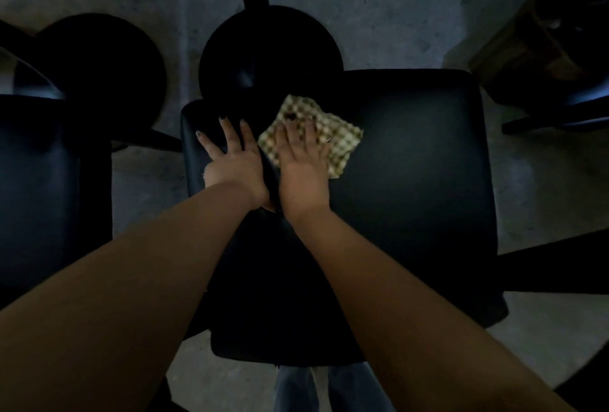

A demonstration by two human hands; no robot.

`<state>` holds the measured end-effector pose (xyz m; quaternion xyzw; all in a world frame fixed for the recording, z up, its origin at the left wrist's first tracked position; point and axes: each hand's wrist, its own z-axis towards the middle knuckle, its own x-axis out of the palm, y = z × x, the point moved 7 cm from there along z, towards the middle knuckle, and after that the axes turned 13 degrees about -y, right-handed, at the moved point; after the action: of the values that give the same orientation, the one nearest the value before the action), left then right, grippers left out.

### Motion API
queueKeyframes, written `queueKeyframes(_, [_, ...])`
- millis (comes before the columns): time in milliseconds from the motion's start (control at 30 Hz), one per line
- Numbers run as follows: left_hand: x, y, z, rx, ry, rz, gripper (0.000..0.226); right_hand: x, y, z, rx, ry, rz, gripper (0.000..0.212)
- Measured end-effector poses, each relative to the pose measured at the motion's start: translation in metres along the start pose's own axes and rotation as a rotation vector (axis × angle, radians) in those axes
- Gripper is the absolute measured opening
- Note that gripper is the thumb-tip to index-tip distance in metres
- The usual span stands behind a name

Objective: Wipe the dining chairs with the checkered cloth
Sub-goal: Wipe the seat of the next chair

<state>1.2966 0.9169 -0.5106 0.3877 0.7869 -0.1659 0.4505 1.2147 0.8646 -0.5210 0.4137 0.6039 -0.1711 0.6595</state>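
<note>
1. Grey concrete floor fills the upper part of the frame and shows again along the right and bottom edges; the light is dim
2. A black padded chair seat takes up the centre of the frame, seen from above
3. The checkered cloth, yellowish with a brown check, lies flat on the upper middle of that seat
4. The right hand rests palm down on the cloth with its fingers straight and spread, pressing it against the seat; nothing is curled round the fabric
5. The left hand lies just beside it to the left, flat on the bare seat near its upper left corner, fingers straight and splayed, holding nothing
6. A round black table base with a dark post sits just above the seat; a second round base is at the upper left
7. Another dark chair seat runs down the left edge of the frame
8. A brownish piece of furniture stands at the upper right, too dark to identify
9. Blue trouser legs show at the bottom centre, below the seat's near edge
</note>
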Motion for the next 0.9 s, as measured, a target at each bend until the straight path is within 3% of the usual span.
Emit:
queueKeyframes(233, [0.001,0.001,0.000,0.013,0.019,0.022,0.157,-0.011,-0.034,-0.033,-0.319,0.098,0.003,0.076])
queueKeyframes(333, [0.001,0.000,0.000,0.015,0.018,0.025,0.158,-0.042,-0.103,-0.041,-0.169,0.017,-0.041,0.083])
queueKeyframes(467, [0.002,-0.002,0.001,0.018,0.024,0.041,0.157,-0.082,-0.199,-0.061,0.233,-0.147,-0.068,0.082])
queueKeyframes(567, [0.002,-0.003,0.002,0.023,0.044,0.050,0.157,-0.090,-0.229,-0.072,0.474,-0.213,-0.056,0.081])
queueKeyframes(767, [0.003,-0.003,0.002,0.070,0.108,0.130,0.156,-0.065,-0.188,-0.056,0.820,-0.214,-0.081,0.082])
queueKeyframes(900, [-0.003,-0.002,-0.004,0.144,0.144,0.198,0.159,-0.036,-0.110,-0.058,0.604,-0.176,-0.101,0.082])
